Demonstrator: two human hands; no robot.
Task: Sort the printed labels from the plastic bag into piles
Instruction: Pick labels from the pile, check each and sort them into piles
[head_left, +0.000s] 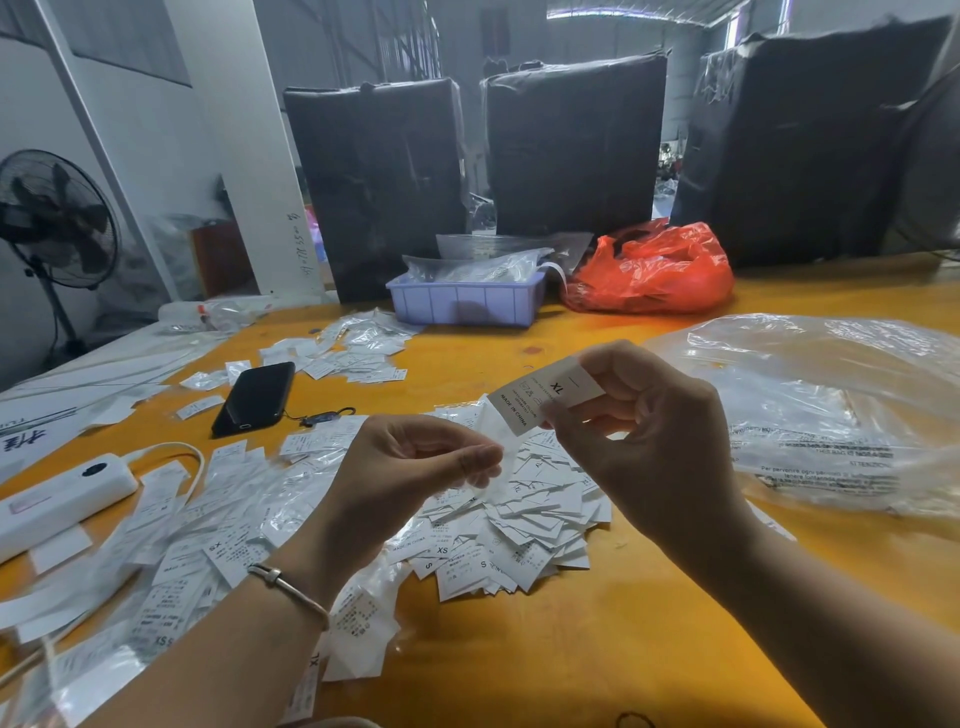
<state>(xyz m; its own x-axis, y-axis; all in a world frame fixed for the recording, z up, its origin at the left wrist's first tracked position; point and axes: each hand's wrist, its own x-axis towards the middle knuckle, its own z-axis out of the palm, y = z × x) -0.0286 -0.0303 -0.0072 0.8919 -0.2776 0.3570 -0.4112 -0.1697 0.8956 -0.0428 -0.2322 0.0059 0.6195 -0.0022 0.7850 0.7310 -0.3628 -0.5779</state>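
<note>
A garment-trade warehouse or packing floor, by the look of it: high steel roof across the top of the frame, three big black-wrapped bales (575, 143) lined along the back, a pedestal fan (54, 221) at far left. In the foreground, a yellow worktable (597, 649) strewn with size labels (498, 545) reading XS, S, XL.

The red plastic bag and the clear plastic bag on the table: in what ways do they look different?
The red plastic bag is opaque and bunched into a crumpled heap at the far side of the table, next to the lilac tray. The clear plastic bag is see-through, spreads out flatter near the right hand, and carries lines of black print; no print shows on the red one. Both are thin, wrinkled plastic lying on the same yellow tabletop.
</note>
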